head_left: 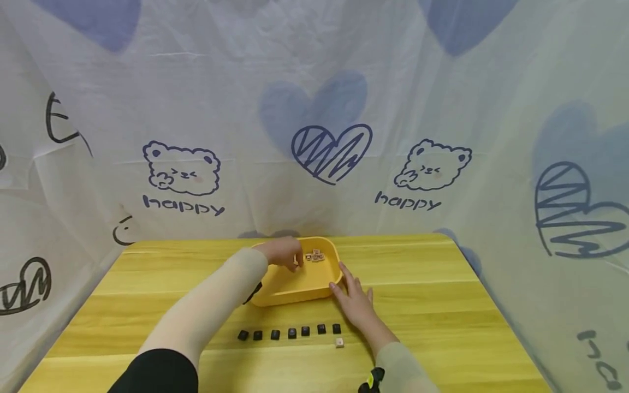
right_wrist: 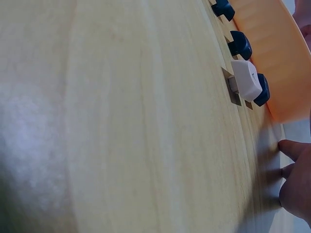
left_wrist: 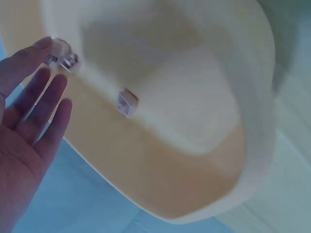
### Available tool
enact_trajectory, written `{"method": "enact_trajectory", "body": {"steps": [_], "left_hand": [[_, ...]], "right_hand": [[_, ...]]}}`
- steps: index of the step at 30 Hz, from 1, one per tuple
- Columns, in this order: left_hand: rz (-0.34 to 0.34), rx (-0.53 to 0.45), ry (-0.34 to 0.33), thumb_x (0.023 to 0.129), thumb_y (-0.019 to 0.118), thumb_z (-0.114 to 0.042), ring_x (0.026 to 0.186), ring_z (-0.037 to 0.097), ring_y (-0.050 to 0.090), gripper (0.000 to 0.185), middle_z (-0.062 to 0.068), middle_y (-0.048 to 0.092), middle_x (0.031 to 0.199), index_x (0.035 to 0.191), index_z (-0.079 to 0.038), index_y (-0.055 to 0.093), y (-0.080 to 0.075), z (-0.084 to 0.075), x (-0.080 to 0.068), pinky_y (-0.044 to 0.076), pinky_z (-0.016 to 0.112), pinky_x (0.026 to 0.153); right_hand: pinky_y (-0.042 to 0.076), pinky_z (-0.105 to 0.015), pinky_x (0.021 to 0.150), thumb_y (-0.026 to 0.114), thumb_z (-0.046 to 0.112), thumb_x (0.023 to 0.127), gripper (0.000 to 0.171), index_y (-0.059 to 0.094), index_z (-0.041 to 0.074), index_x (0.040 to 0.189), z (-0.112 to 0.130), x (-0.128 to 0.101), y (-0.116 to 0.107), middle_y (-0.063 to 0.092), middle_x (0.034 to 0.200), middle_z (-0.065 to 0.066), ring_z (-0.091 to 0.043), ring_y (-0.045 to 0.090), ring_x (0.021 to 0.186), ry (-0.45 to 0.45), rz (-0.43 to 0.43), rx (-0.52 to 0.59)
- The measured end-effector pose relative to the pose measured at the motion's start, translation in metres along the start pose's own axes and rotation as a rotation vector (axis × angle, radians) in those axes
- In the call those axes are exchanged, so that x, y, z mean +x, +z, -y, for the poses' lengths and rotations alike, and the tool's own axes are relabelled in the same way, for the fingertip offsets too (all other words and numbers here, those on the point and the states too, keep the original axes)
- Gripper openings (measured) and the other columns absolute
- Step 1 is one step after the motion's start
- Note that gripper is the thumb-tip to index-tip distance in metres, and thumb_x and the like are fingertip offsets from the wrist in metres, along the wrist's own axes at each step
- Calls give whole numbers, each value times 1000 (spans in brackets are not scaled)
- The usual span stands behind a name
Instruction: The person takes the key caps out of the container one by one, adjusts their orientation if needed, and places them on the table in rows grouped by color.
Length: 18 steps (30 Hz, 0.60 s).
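Note:
A yellow tray (head_left: 295, 289) stands at the middle of the wooden table. My left hand (head_left: 293, 261) reaches into it with straight fingers (left_wrist: 48, 92), whose tips are beside a small cluster of pale keycaps (head_left: 315, 255) (left_wrist: 64, 57). Another keycap (left_wrist: 127, 102) lies loose on the tray's floor. My right hand (head_left: 351, 285) lies flat on the table, with its fingertips (right_wrist: 294, 148) against the tray's near right corner. It holds nothing.
A row of several black keycaps (head_left: 290, 333) (right_wrist: 240, 44) lies in front of the tray, with one white keycap (head_left: 339, 342) (right_wrist: 248, 80) just nearer to me. A printed cloth backdrop (head_left: 314, 136) walls the table on three sides.

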<state>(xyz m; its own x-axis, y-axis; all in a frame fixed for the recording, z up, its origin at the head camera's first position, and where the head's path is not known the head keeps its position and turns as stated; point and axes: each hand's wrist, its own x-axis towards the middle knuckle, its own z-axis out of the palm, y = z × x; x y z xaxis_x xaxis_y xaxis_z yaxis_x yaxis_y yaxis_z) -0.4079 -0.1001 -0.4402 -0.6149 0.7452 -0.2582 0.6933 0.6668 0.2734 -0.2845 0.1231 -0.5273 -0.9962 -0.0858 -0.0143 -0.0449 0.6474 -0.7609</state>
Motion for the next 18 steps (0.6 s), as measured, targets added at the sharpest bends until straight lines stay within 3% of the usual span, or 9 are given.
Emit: {"method": "enact_trajectory", "body": {"steps": [2,12,18], "left_hand": [[-32,-6,0,82,77,-8,85,16,66,17,1,73,96,99,-7,79,-1,-4,-3,53,31,77],[-136,-142,-30,86,75,-10,81,10,63,16,-3,71,93,101,-7,77,-4,-28,-28,53,30,76],[-216,-141,-47,86,74,-12,78,9,61,11,-4,70,89,96,-11,77,-5,-47,-40,52,27,75]], "right_hand": [[-12,-63,108,44,49,101,66,16,29,157,0,0,0,35,152,-15,-47,17,141,0,2,0],[-11,-64,108,44,49,101,65,17,29,157,0,0,0,35,152,-14,-47,18,141,-3,-3,-8],[-11,-64,108,44,47,102,64,17,29,157,2,-1,0,36,151,-14,-48,18,140,-5,-1,1]]}}
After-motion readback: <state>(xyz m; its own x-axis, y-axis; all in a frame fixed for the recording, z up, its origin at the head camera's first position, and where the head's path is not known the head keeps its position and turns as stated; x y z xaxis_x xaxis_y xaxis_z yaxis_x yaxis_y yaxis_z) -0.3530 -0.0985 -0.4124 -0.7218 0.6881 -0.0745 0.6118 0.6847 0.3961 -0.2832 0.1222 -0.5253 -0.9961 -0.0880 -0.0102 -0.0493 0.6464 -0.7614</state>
